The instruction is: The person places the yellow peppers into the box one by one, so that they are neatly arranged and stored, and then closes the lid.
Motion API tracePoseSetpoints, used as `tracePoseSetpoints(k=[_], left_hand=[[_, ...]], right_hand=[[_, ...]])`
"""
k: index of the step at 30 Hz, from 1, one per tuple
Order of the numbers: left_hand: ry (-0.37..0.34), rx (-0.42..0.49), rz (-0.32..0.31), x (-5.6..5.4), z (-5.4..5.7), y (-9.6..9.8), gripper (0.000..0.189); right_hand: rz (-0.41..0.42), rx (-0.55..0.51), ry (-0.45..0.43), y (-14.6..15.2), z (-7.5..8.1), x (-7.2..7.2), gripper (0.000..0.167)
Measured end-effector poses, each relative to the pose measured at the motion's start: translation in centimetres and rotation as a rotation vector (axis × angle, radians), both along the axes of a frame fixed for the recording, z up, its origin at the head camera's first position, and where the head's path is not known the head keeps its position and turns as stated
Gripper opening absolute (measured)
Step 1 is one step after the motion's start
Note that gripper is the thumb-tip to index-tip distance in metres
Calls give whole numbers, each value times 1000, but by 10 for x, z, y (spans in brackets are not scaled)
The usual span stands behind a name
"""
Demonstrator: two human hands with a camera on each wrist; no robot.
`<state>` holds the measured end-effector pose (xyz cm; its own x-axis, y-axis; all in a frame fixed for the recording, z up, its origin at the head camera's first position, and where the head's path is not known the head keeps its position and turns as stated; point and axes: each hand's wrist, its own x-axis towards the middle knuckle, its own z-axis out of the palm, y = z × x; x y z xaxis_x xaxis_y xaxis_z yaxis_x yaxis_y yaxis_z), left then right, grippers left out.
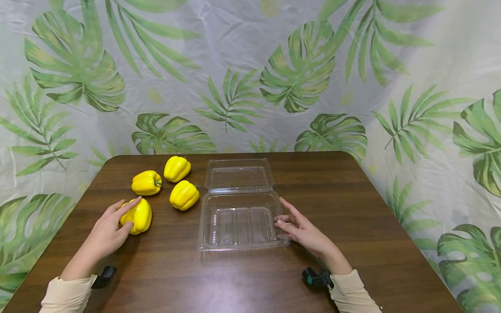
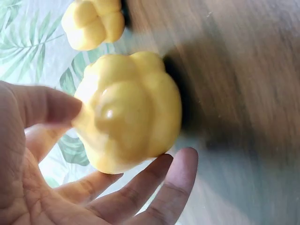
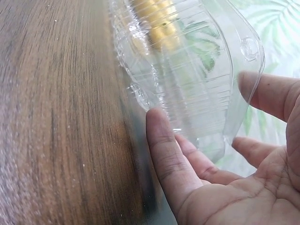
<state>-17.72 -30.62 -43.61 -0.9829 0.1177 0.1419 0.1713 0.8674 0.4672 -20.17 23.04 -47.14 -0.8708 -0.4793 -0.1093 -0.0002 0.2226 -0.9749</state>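
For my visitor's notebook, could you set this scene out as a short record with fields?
Left hand: holds a yellow bell pepper, thumb and fingers against it
Right hand: holds the transparent container by its right edge
Other peppers: three, also yellow, on the table to the left of the container
Lid: folded open on the far side, joined to the container
Table: brown, wood-grained
Backdrop: pale sheet with green leaf print
Wrists: a black band on each

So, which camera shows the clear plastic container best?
The head view: it shows the clear plastic container nearly whole, with its lid open. The right wrist view shows only part, close up, with the right hand at its rim; the left wrist view shows none.
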Motion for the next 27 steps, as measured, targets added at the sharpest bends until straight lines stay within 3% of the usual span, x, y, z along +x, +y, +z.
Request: tracePoseSetpoints(k=[8,17,27], left_hand=[[5,-8,33,-2,-1,10,66],[-1,-6,30,-4,-1,13,70],[71,54,17,-5,-10,5,83]], right_hand=[[-2,5,0,0,1,1,77],[1,-5,-6,0,1,0,77],[14,-11,8,0,-1,0,77]])
